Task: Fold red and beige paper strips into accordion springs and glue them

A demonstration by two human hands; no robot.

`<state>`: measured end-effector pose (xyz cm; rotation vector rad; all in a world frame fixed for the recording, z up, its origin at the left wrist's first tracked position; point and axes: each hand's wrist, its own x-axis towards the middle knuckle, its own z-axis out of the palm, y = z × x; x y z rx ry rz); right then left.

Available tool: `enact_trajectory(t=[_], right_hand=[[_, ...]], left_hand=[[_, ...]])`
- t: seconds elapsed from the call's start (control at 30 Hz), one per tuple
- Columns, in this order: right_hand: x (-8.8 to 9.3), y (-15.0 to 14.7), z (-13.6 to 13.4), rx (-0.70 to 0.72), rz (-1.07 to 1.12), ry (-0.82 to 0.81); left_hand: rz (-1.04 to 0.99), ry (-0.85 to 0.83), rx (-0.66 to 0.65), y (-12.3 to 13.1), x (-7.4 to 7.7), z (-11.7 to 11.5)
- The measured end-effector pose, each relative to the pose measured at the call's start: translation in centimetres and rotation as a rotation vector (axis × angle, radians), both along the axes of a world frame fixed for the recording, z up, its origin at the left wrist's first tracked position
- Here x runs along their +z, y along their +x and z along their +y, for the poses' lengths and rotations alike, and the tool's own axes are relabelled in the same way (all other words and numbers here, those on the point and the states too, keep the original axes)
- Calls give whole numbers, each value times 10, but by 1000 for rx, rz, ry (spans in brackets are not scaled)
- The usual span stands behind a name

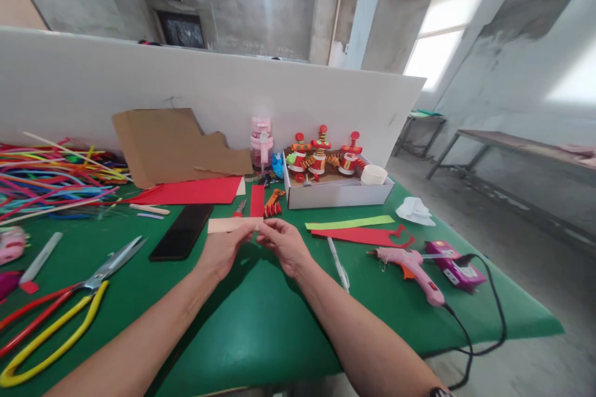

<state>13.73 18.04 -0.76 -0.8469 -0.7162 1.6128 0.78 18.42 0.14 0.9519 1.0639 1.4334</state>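
Note:
Both my hands meet at the middle of the green table, above its surface. A pale peach paper strip [225,225] runs level to the left from between them. My left hand [224,253] is closed on the strip, thumb and finger near its right end. My right hand [286,247] pinches that same right end, its fingertips almost touching the left ones. Just beyond the hands lie a red paper strip [257,200] and a folded orange-and-red paper piece [274,203]. A black phone [181,233] is left of my left hand. The strip's pinched end is partly hidden by fingers.
Left are large scissors [95,279] and colourful pipe cleaners [51,180]. A white box [339,197] with three red paper figures stands behind. Right are a white pen [339,265], red paper [356,236], a pink glue gun [414,267] and its cable. A white board [195,84] closes the back.

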Motion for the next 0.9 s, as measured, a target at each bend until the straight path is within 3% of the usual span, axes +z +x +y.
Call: enact_trajectory(t=[0.17,0.37,0.57,0.7,0.8,0.9], right_hand=[[-3,-1,0,-29,-62,22],[0,3,-1,11,-114,64],[1,2,-1,-72,-89,62],[0,4,4,-146,-37,25],[0,8,9,-237,17,-7],[-1,9,10,-247,9,-31]], left_hand=[[45,11,-73,2,3,-4],[64,8,-36,1,-1,-2],[91,12,-106,1,-4,-2],[73,-77,-111,-3,-4,2],[86,-73,-23,-19,4,8],[218,145,271,-42,27,11]])
